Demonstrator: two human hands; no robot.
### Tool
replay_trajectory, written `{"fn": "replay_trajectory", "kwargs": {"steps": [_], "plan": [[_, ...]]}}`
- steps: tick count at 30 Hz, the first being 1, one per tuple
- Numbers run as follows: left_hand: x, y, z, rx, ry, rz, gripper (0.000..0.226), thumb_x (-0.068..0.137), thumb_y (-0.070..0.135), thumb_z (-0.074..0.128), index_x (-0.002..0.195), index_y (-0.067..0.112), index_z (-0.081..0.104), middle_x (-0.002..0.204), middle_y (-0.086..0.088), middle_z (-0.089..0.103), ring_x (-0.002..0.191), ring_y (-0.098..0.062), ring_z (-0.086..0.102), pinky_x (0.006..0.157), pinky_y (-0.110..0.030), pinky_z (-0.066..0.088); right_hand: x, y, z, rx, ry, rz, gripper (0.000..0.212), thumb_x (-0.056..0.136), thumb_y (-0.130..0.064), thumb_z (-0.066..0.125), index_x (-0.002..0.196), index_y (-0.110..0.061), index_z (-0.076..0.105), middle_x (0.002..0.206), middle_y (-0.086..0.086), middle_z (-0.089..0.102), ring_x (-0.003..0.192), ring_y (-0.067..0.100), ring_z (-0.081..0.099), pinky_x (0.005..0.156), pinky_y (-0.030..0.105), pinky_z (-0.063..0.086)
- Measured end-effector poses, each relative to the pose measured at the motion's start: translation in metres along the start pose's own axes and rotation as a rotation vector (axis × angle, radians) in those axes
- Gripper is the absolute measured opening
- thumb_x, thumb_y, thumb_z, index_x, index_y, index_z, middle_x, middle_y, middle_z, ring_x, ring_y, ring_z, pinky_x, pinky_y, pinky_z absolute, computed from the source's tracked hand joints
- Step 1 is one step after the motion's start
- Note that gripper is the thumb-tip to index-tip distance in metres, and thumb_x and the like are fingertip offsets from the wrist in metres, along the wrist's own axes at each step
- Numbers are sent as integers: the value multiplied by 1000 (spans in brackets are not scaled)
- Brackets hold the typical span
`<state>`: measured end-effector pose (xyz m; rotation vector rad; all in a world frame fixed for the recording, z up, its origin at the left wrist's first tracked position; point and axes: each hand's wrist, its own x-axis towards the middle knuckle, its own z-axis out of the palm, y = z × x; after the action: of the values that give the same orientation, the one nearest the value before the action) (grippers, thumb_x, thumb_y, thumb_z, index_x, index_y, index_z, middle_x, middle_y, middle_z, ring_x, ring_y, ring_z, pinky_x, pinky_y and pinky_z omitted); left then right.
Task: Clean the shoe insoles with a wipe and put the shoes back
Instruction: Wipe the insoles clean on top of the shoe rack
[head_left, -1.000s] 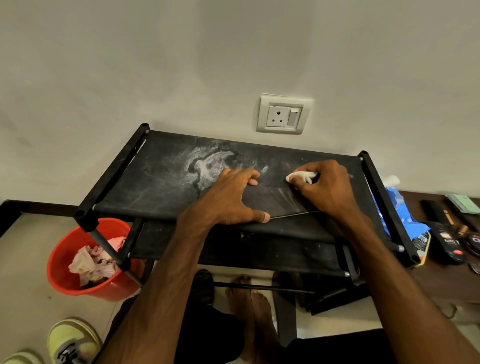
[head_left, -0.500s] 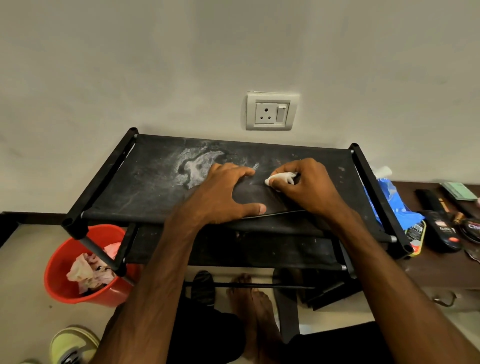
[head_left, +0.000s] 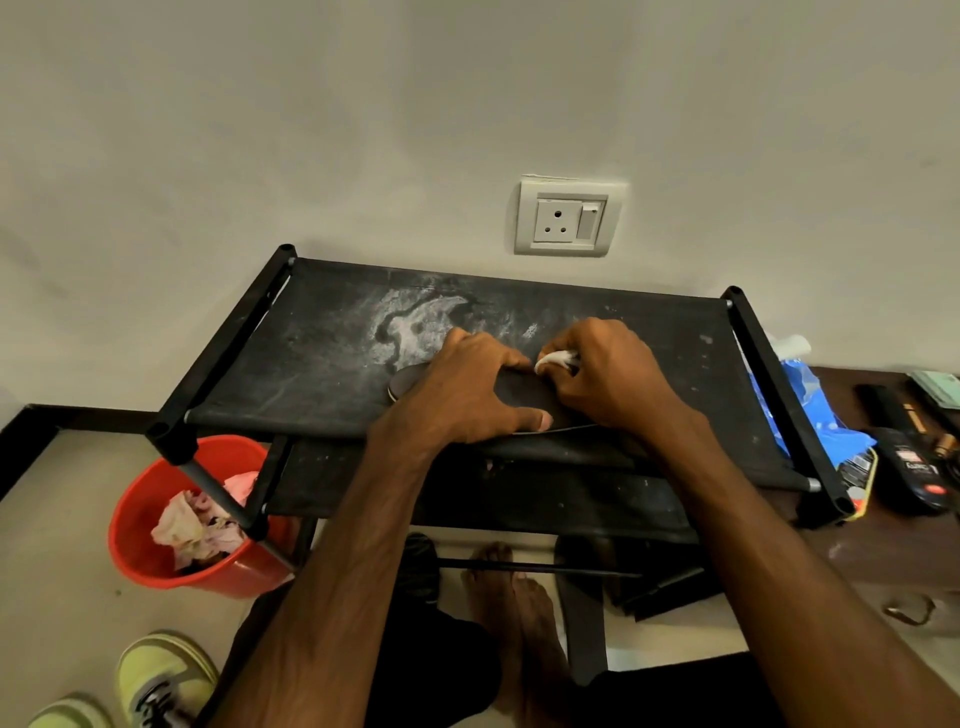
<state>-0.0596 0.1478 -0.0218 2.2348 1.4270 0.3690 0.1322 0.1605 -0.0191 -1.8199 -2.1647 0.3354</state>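
Black fabric shoe rack (head_left: 322, 364), centre frame, back edge against the wall. Top shelf: white dusty stain (head_left: 410, 327) at upper centre. Dark insole (head_left: 410, 383) lies flat near front edge, mid-shelf. Floor (head_left: 52, 571), lower left: red bucket (head_left: 135, 540) just beside rack's left front post. Yellow-green shoes (head_left: 161, 670) in bottom-left corner.

Matt (dusty) cloth shelf (head_left: 322, 358)

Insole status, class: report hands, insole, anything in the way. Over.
Left hand presses insole flat on rack. Right hand pinches wipe at insole's far edge. Dust patch just behind; nothing blocking.
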Motion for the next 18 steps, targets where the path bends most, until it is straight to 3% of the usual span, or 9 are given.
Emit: {"fn": "replay_trajectory", "kwargs": {"steps": [9,14,18], "plan": [[2,-2,3,-54,32,-19,76,71,64,79,137,33,59,131,5,55,130,-19,33,104,-35,35,-16,9,-11,141,91,-43,10,90,-30,74,97,-35,80,93,-11,76,83,10,67,75,36,57],[-1,-5,0,-52,-6,16,68,77,62,76,137,36,58,133,5,54,129,-19,33,102,-35,31,-17,-6,-5,98,19,-82,12,92,-33,73,101,-31,80,99,-4,76,91,18,69,82,47,58],[-2,-5,0,-82,2,60,65,79,58,76,136,33,59,133,5,55,118,-2,29,102,-27,21,-12,-7,-5,64,3,-83,10,91,-34,74,100,-34,80,98,-7,75,89,17,68,77,40,57]]}}
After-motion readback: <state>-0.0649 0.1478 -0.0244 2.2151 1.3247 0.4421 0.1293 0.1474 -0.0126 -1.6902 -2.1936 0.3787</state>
